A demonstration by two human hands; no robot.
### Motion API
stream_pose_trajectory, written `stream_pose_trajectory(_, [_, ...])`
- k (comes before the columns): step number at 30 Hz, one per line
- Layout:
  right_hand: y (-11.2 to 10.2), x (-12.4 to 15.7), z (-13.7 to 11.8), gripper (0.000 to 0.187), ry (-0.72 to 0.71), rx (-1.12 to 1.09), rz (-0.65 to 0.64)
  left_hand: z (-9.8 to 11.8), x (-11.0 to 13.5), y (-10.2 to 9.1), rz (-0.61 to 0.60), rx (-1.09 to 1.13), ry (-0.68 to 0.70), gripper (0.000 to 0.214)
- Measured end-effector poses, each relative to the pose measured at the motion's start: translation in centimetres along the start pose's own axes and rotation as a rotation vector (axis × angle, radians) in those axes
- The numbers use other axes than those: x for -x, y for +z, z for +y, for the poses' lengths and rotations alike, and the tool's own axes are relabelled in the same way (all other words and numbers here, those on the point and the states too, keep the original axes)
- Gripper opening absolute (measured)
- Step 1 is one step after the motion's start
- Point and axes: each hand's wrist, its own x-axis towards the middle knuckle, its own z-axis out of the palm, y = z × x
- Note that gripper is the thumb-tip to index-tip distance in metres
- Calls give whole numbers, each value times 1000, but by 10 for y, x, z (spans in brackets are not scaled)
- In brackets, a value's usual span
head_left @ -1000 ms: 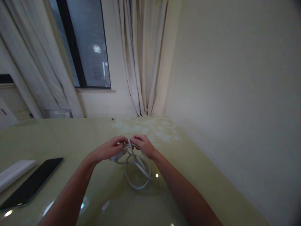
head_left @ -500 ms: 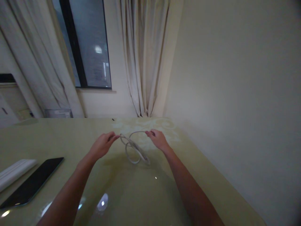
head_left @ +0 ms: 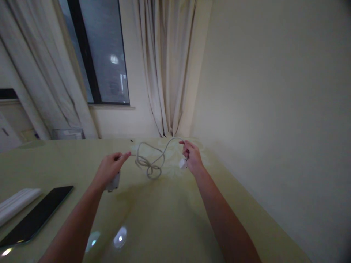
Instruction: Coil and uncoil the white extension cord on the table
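Observation:
A pale cable point(head_left: 150, 167) hangs in loose, tangled loops between my two hands, above the table. My left hand point(head_left: 111, 166) pinches one end of it between thumb and fingers. Below that palm a white block point(head_left: 113, 182), like a power adapter, shows in part; my hand hides the rest. My right hand point(head_left: 192, 155) is closed on the other end, with the cable running over the fingertips. A small white plug-like piece point(head_left: 182, 163) pokes out under the right fingers; its exact kind is unclear.
On the left of the glossy, pale green table point(head_left: 153, 226) lie a flat black slab point(head_left: 38, 215) and a long white object point(head_left: 18, 204). A tiny dark item point(head_left: 131, 140) sits near the far edge. A wall point(head_left: 274, 109) borders the right side; curtains point(head_left: 167, 73) hang behind.
My hands have moved apart, the right one up and rightward, the left one leftward. The cable's loops have spread wider, and the white block and the white piece have come into view.

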Motion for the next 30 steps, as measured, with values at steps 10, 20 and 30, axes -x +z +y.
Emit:
stream_pose_trajectory(10, [35,44,-35,35,-51,-308,-391,42,21,49,-197,819,-375,49])
stream_pose_trajectory(20, [33,49,-47,34,-207,-103,-431,53,23,43,-300,901,-247,64])
stream_pose_trajectory(30, [41,60,-59,41,-75,-220,-467,73,36,35,-499,528,-83,53])
